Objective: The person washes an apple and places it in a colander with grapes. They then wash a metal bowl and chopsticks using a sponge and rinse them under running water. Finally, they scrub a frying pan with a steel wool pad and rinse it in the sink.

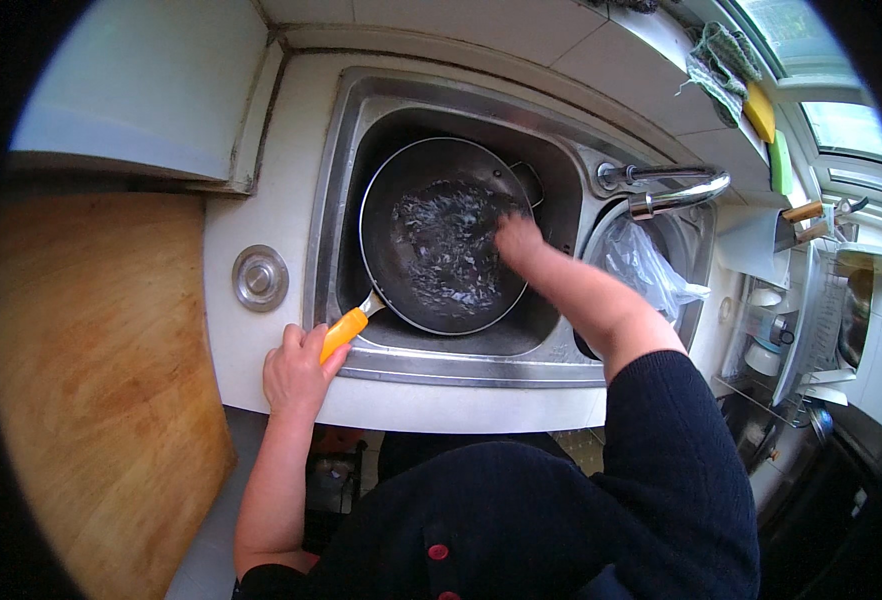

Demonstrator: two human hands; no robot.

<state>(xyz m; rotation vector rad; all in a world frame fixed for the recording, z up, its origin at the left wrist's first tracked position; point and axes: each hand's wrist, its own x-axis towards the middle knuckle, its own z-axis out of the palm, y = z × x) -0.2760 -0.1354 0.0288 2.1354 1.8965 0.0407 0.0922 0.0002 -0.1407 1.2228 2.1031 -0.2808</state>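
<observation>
A large dark wok (441, 240) with a yellow handle (345, 334) sits in the left basin of a stainless steel sink (471, 367). Rippling water covers its bottom. My left hand (296, 367) grips the handle over the sink's front left rim. My right hand (517, 234) is blurred at the wok's right inner side; its fingers are partly lost against the dark pan, and whether they hold anything cannot be seen. Behind the wok's right edge a thin metal loop (537, 184) shows.
A chrome faucet (673, 191) reaches over the right basin, where a clear plastic bag (647, 262) lies in a round vessel. A sink strainer (260, 277) and a wooden board (111, 375) are at left. A dish rack (793, 337) stands at right.
</observation>
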